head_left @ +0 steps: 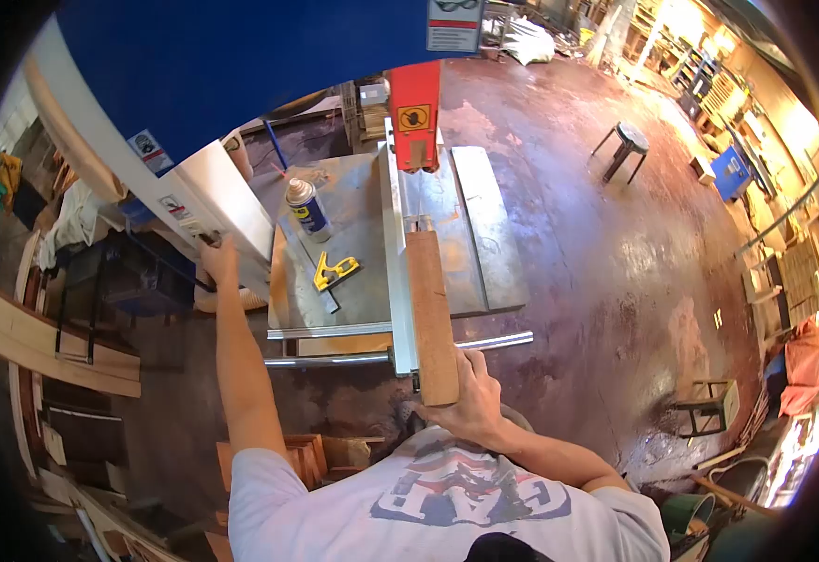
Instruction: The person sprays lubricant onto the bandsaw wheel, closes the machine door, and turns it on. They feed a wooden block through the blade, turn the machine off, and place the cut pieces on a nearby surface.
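My right hand is wrapped round the near end of a long brown wooden board. The board lies lengthwise along the metal fence of a band saw, its far end at the blade below the red guard. Off to the left, my left arm is stretched out and my left hand touches the switch area on the saw's pale column. The fingers there are small and partly hidden. On the saw table stand a blue spray can and a yellow combination square.
The saw's big blue housing hangs over the upper left. Metal rails run along the table's near edge. A dark stool stands on the floor to the right, with a small wooden stool nearer. Long planks lie at left.
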### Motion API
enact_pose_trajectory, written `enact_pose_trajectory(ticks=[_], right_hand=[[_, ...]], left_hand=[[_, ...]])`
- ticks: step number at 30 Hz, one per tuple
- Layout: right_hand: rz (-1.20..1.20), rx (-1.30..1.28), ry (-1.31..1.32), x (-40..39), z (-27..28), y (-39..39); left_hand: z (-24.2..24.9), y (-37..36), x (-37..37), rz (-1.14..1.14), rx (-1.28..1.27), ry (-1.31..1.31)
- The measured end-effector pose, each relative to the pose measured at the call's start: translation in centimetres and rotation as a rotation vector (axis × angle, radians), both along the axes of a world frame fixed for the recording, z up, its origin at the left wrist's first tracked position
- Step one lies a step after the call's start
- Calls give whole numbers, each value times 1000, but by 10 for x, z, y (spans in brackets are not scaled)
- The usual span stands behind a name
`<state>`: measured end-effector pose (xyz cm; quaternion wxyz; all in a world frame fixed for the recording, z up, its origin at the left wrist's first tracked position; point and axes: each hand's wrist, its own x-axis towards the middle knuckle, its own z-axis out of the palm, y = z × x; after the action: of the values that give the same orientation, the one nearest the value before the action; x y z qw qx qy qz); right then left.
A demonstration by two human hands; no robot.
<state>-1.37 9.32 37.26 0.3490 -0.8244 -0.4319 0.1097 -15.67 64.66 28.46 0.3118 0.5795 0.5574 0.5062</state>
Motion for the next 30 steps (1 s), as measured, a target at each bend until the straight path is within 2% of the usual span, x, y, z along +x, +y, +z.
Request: enact_pose_trajectory(ticks=[1,5,6,8,11,12,15,24,27,30], right_hand=[[7,9,-17,-1,-1,-1],[0,37,27,2,-4,0],[-7,23,58,3,-1,1],[-16,17,81,4,-1,3],[-19,21,53,5,-6,2],[-14,18,44,6,-9,2],[2,6,58,5,-5,3],[39,40,77,10,-5,2],[49,34,80,12,-4,3],[57,31,95,16,-5,4]], left_hand=[[19,-18,1,-134,-267,-314],[22,-6,-6,-221,-376,-1034],[0,14,-12,-319,-316,-956],[-21,31,-17,-339,-281,-859],[-23,30,-17,-380,-279,-811],[-21,27,-19,-391,-283,-815],[15,-9,-11,-236,-355,-879],[25,-20,-1,-245,-408,-744],[10,-1,-11,-373,-514,-820],[12,-10,-10,-285,-468,-723]])
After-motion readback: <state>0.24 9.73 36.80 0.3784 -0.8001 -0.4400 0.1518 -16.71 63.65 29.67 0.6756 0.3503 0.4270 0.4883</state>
